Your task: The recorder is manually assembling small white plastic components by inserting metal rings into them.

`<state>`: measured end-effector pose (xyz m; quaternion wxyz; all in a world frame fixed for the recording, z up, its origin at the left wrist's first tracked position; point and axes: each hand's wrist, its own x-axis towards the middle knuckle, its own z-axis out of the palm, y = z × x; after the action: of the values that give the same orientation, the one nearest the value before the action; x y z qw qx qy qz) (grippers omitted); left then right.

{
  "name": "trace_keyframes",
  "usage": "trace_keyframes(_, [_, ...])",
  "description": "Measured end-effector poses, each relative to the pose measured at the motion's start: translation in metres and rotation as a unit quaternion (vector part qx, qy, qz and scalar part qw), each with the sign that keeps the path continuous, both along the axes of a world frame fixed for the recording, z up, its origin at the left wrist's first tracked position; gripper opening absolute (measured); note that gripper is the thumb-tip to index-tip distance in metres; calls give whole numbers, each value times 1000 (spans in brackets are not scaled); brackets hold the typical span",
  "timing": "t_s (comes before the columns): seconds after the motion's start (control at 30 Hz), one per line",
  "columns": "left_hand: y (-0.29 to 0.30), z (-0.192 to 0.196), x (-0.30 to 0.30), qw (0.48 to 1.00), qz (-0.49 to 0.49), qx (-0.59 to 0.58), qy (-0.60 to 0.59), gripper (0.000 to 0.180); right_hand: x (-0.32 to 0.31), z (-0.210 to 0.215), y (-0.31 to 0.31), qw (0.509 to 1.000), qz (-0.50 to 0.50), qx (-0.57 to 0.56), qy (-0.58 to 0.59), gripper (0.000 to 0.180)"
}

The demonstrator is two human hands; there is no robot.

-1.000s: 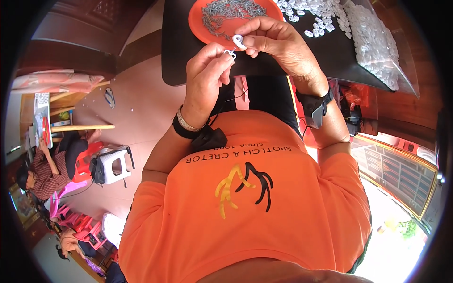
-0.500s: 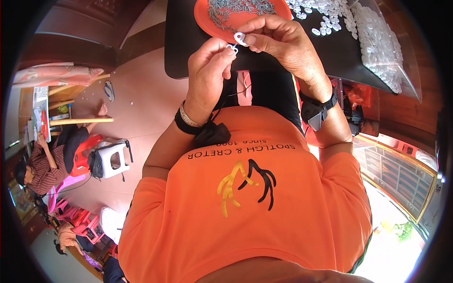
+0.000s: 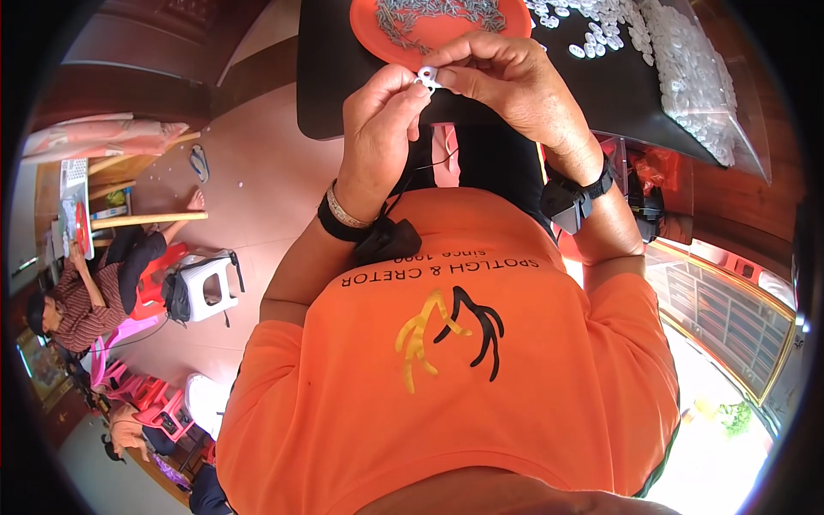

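Head view: left hand [image 3: 378,129] and right hand [image 3: 515,73] pinched together on a small white plastic clip [image 3: 427,77], held just below the orange tray [image 3: 378,21] of thin metal pins, near loose white clips [image 3: 687,69] on the black tabletop [image 3: 343,86]. Could easily have slipped from the fingertips, being tiny, and dropped to the lap or floor.

**One camera on my head, looking straight down**

The single view sits on my head and faces down my chest, close over my orange shirt [image 3: 463,360]. My left hand [image 3: 378,137] and right hand [image 3: 506,77] meet near the top edge, before the black table [image 3: 343,77]. Edges bend outward.
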<state>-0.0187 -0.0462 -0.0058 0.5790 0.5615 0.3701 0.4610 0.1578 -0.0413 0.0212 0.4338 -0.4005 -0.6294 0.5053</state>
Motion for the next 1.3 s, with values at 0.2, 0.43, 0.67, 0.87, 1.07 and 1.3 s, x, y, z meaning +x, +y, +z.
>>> trace_keyframes(0.2, [0,-5,2,1000,2,-13,-20,18,-5,-10,-4,999,-18,38,-11,18])
trace_keyframes(0.43, [-1,-3,4,995,2,-66,-73,19,-11,-12,-9,983,-71,144,-92,24])
trace_keyframes(0.67, [0,-3,4,995,4,-83,-60,26,-11,-11,-10,973,-42,185,-128,29])
trace_keyframes(0.87, [-6,0,9,997,40,-56,-42,28,-25,-13,-15,904,-122,320,-254,29])
trace_keyframes(1.07, [-3,-5,4,996,39,-62,-54,28,-28,-10,-17,918,-107,305,-230,20])
trace_keyframes(1.3, [-4,-5,6,996,32,-57,-60,26,-28,-13,-19,925,-113,288,-223,13])
